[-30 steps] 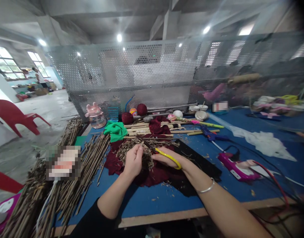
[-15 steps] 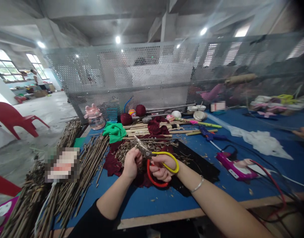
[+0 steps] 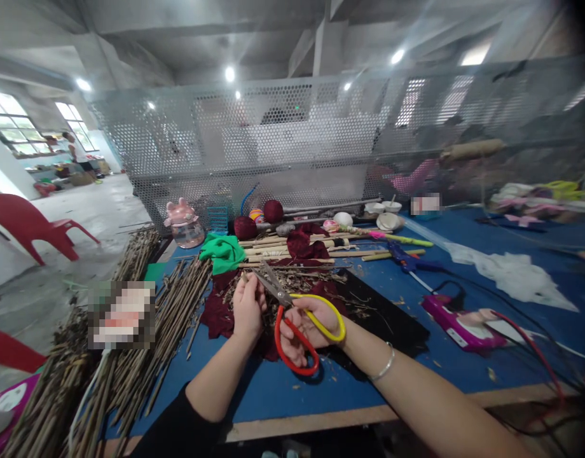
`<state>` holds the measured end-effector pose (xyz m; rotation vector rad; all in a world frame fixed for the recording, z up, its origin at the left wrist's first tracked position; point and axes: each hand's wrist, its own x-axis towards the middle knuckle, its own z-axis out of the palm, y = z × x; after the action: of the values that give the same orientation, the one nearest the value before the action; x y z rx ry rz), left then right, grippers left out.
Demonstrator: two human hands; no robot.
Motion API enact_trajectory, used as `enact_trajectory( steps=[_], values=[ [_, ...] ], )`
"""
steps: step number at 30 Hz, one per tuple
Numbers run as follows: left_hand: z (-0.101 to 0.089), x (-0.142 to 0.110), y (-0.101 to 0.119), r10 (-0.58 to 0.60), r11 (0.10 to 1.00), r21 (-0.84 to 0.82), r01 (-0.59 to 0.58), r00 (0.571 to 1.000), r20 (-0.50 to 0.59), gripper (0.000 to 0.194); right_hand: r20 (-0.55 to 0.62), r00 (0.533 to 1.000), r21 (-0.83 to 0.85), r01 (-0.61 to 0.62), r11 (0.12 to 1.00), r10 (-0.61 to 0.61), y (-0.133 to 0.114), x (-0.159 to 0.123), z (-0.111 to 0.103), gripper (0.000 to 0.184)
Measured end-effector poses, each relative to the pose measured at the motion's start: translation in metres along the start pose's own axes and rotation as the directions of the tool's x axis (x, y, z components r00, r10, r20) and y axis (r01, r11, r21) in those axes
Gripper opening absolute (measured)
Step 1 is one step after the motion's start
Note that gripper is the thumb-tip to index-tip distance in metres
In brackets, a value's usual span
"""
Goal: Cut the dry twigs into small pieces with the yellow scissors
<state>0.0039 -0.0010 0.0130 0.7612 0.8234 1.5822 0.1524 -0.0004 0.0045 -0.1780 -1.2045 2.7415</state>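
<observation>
My right hand (image 3: 308, 331) holds a pair of scissors (image 3: 283, 298) with one yellow and one red handle; the blades are parted and point up and left. Beside the blade tips, my left hand (image 3: 248, 305) is closed in a pinch on a small piece of dry brown plant stem (image 3: 245, 277), mostly hidden by the fingers. Beneath both hands lies a heap of dry plant scraps (image 3: 316, 280) on a dark red cloth (image 3: 216, 315). A black sheet (image 3: 392, 324) extends to the right of the heap.
Bundles of dry stems (image 3: 163, 331) lie at the left. Behind the heap are a green cloth (image 3: 223, 252), a pink-lidded jar (image 3: 184, 224), dark red balls (image 3: 273, 211) and sticks. A blue glue gun (image 3: 409, 259) and a magenta power strip (image 3: 459, 322) with cords sit right.
The scissors have swung into view and spread, with the red handle dropping away from the yellow one. My left hand has shifted slightly left, and a small stem piece now shows at its fingertips.
</observation>
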Motion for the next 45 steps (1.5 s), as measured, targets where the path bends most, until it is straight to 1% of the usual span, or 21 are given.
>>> enact_trajectory(
  steps=[3,6,8,10,12,14,15,17,19,21,22,24,25,27,28,31,35,37,40,42,45],
  values=[
    [0.0,0.002,-0.003,0.027,1.0,0.01,-0.026,0.997,-0.073,0.025,0.056,0.998,-0.02,0.008,1.0,-0.006,0.0,0.002,0.003,0.069],
    [0.0,0.004,-0.006,0.016,0.998,0.069,-0.009,0.995,-0.103,0.024,0.048,0.999,-0.064,0.022,0.998,-0.019,-0.002,0.001,0.005,0.085],
    [-0.001,0.006,-0.005,0.032,0.989,0.143,-0.018,0.995,-0.094,0.023,-0.011,0.999,-0.122,0.037,0.992,-0.039,-0.008,-0.005,0.009,0.088],
    [-0.005,0.011,0.001,0.129,0.954,0.281,-0.101,0.988,-0.084,0.022,-0.115,0.987,-0.215,0.083,0.973,-0.11,-0.018,-0.016,0.014,0.085],
    [-0.011,0.016,0.009,0.293,0.836,0.5,-0.226,0.954,-0.059,0.022,-0.274,0.927,-0.342,0.156,0.927,-0.257,-0.031,-0.03,0.021,0.073],
    [-0.017,0.018,0.018,0.414,0.632,0.711,-0.308,0.91,0.026,0.02,-0.454,0.783,-0.48,0.187,0.857,-0.425,-0.042,-0.046,0.026,0.057],
    [-0.018,0.016,0.02,0.415,0.525,0.781,-0.337,0.903,0.11,0.02,-0.547,0.665,-0.553,0.169,0.816,-0.508,-0.044,-0.054,0.027,0.049],
    [-0.016,0.009,0.019,0.316,0.311,0.863,-0.399,0.899,0.301,0.021,-0.65,0.394,-0.684,0.07,0.726,-0.65,-0.038,-0.07,0.027,0.04],
    [-0.007,-0.005,0.012,0.122,0.104,0.881,-0.461,0.885,0.449,0.021,-0.635,0.18,-0.766,-0.022,0.643,-0.751,-0.018,-0.085,0.025,0.035],
    [0.004,-0.019,0.002,-0.104,-0.054,0.85,-0.525,0.849,0.518,0.021,-0.616,0.072,-0.788,-0.041,0.614,-0.785,0.01,-0.097,0.023,0.034],
    [0.009,-0.025,-0.003,-0.201,-0.107,0.823,-0.557,0.823,0.531,0.021,-0.62,0.048,-0.785,-0.028,0.619,-0.783,0.026,-0.101,0.022,0.033],
    [0.013,-0.031,-0.01,-0.323,-0.197,0.779,-0.595,0.79,0.521,0.022,-0.656,0.071,-0.751,0.036,0.659,-0.752,0.055,-0.106,0.021,0.032],
    [0.013,-0.032,-0.012,-0.345,-0.231,0.763,-0.604,0.784,0.516,0.021,-0.669,0.062,-0.738,0.062,0.672,-0.74,0.066,-0.107,0.02,0.033],
    [0.008,-0.031,-0.012,-0.324,-0.296,0.758,-0.581,0.808,0.492,0.017,-0.653,-0.01,-0.755,0.09,0.65,-0.757,0.08,-0.106,0.019,0.034],
    [0.006,-0.029,-0.011,-0.297,-0.32,0.768,-0.555,0.828,0.475,0.018,-0.646,-0.024,-0.761,0.098,0.641,-0.763,0.084,-0.106,0.018,0.033],
    [0.009,-0.026,-0.005,-0.237,-0.316,0.791,-0.524,0.851,0.469,0.02,-0.636,-0.019,-0.769,0.098,0.632,-0.771,0.087,-0.105,0.017,0.03],
    [0.046,-0.019,-0.012,-0.21,-0.269,0.757,-0.595,0.804,0.557,0.022,-0.624,0.03,-0.767,0.167,0.62,-0.781,0.088,-0.108,0.022,0.028],
    [0.073,-0.012,-0.026,-0.229,-0.256,0.73,-0.633,0.774,0.59,0.025,-0.599,0.053,-0.769,0.24,0.593,-0.799,0.09,-0.11,0.026,0.026],
    [0.11,-0.002,-0.054,-0.299,-0.205,0.703,-0.681,0.728,0.617,0.042,-0.568,0.084,-0.765,0.311,0.563,-0.819,0.092,-0.111,0.033,0.024],
    [0.125,0.002,-0.07,-0.374,-0.178,0.683,-0.709,0.69,0.619,0.048,-0.568,0.098,-0.759,0.32,0.567,-0.817,0.092,-0.111,0.035,0.024],
    [0.133,0.004,-0.082,-0.434,-0.193,0.656,-0.73,0.663,0.61,0.034,-0.578,0.108,-0.755,0.305,0.58,-0.809,0.092,-0.11,0.036,0.029]
  ],
)
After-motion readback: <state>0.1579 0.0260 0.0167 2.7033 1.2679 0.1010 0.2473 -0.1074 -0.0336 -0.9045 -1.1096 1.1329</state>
